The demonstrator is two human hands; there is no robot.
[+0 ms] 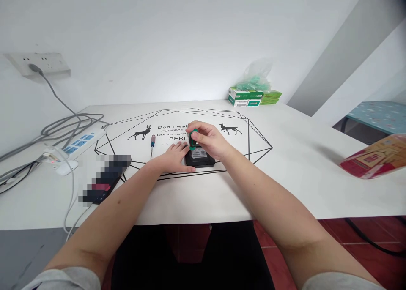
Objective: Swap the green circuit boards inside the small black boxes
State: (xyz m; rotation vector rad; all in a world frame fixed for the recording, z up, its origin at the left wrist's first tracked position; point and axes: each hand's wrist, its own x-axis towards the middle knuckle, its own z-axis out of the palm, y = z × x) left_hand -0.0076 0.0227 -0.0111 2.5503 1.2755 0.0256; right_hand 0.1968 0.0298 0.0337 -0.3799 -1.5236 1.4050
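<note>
A small black device (206,161) with a white label lies flat on the printed table mat, straight in front of me. My left hand (174,158) rests beside it with the fingers spread, the thumb touching its near left edge. Above the device, my right hand (207,138) is closed around the green and black handle of a screwdriver (193,140). The screwdriver stands roughly upright over the device's left part; its tip is hidden or too small to make out. A second screwdriver (152,141), with a blue and reddish handle, lies on the mat left of my left hand.
A phone (111,176), partly pixelated, lies at the left near a power strip (83,143) and grey cables. Green and white boxes (245,96) with a plastic bag on top stand at the back right. A red and yellow package (374,157) lies at the right edge.
</note>
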